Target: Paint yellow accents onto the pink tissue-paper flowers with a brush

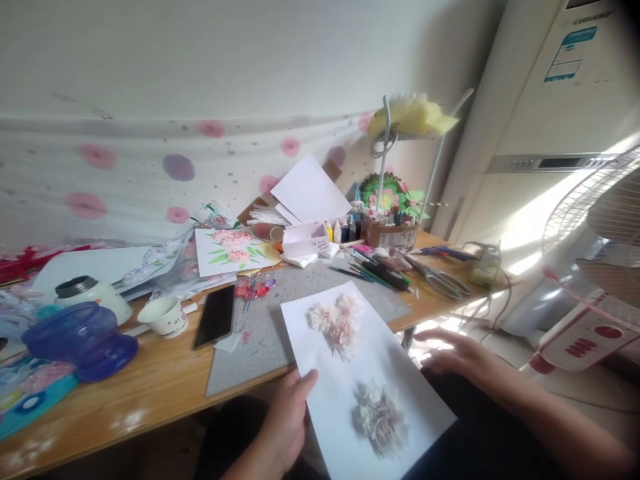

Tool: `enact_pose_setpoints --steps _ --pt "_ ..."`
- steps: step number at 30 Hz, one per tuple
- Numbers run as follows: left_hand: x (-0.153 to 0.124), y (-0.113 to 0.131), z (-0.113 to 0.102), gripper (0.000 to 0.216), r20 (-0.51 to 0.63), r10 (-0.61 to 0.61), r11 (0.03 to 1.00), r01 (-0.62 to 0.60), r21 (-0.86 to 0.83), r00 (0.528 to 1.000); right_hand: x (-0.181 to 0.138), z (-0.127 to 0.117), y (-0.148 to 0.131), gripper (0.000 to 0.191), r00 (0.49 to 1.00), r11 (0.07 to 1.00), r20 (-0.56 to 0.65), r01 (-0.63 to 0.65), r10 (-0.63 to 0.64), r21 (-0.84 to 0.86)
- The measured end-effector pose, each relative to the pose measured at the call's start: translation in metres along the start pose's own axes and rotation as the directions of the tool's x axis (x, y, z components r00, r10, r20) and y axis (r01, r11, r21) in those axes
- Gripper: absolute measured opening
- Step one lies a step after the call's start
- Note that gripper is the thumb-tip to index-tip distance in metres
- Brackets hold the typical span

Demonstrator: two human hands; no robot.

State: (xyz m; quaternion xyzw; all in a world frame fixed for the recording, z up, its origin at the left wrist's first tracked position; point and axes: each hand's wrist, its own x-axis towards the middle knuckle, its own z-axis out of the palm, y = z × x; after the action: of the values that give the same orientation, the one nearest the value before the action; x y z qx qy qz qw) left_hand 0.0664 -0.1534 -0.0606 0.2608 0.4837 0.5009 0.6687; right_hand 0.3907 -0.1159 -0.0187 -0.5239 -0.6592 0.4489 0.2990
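Flower sheet point(350, 372) pinched by fingers point(307, 384) of the left hand point(286, 419); right hand point(467, 362) beside it, fingers loosely parted

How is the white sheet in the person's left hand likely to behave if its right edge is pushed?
The white sheet is probably fairly stiff: it looks nearly flat with the left hand gripping one side. It is likely light, appearing thin like paper or card. A push might pivot it, since only that hand visibly grips it.
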Motion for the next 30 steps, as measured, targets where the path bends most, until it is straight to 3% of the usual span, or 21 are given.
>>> enact_pose_setpoints --steps 3,7,13,23,30 --pt "0.002 0.006 -0.002 0.052 0.058 0.071 0.995 -0.076 0.072 0.996 0.04 0.011 0.007 0.032 0.997 0.997 -0.013 -0.078 0.078 -0.008" --pt "0.007 0.032 -0.011 0.052 0.158 0.124 0.966 -0.155 0.207 0.98 0.078 0.026 -0.003 0.033 0.996 0.996 -0.009 -0.093 0.093 0.014" --pt "0.012 0.064 -0.022 0.045 0.253 0.198 0.915 -0.271 0.298 0.947 0.082 0.029 -0.037 0.033 0.999 0.994 -0.007 0.041 -0.04 0.098" --pt "0.025 0.058 -0.003 0.046 0.127 0.291 0.916 -0.314 0.249 0.948 0.091 0.017 -0.042 0.029 0.999 0.984 0.021 0.034 -0.039 0.177" --pt "0.032 0.056 0.012 0.054 0.02 0.354 0.905 -0.347 0.245 0.935 0.102 0.023 -0.045 0.03 0.998 0.995 0.022 -0.065 0.064 0.076"
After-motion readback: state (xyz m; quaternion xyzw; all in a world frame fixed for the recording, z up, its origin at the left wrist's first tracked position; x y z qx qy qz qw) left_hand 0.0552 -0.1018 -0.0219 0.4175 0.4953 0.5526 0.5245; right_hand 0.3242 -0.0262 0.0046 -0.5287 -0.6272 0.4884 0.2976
